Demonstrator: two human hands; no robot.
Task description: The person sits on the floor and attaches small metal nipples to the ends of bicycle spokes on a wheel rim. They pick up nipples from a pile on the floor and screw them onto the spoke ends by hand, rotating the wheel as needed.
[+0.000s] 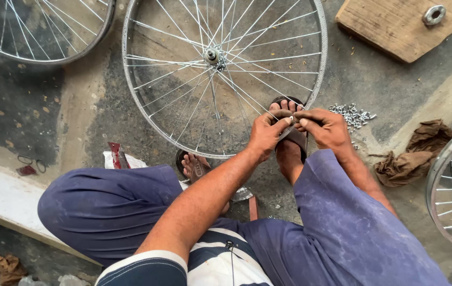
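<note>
wheel: bike wheel is lying flat, rim right under both hands
left hand: pinching a spoke at the rim
right hand: fingers closing on something tiny, can't tell what

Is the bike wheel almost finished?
Done: the wheel already has its spokes running from hub to rim. In hand: left hand and right hand pinch something tiny at the rim. Left: a pile of small metal bits waits nearby.
</note>
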